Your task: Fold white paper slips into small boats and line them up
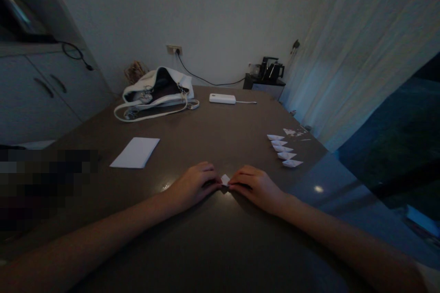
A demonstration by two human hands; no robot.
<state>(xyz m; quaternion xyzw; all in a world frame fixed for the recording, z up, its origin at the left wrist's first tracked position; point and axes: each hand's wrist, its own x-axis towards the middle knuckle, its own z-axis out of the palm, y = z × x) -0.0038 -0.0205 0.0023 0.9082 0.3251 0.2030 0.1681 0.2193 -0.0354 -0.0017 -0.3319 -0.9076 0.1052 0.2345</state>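
In the head view, five small folded paper boats (287,156) stand in a slanting row towards the right edge of the tabletop (220,247), and they look finished. Paper scraps (294,133) lie beyond them, nearer that edge. Midway between the left and right edges, the small white paper piece (225,179) is between the two hands. The left hand (195,185) pinches its left corner between thumb and fingers, and the right hand (259,188) pinches the corner opposite; the other fingers are curled close together, not spread. This piece appears partly folded: it is a compact diamond without the long pointed outline of the five, so its shaping seems well under way but incomplete. Which fold it has reached cannot be told. Towards the left edge, the white paper stack (135,152) lies flat and looks unfolded; its number of sheets, and so how much remains unworked, cannot be made out
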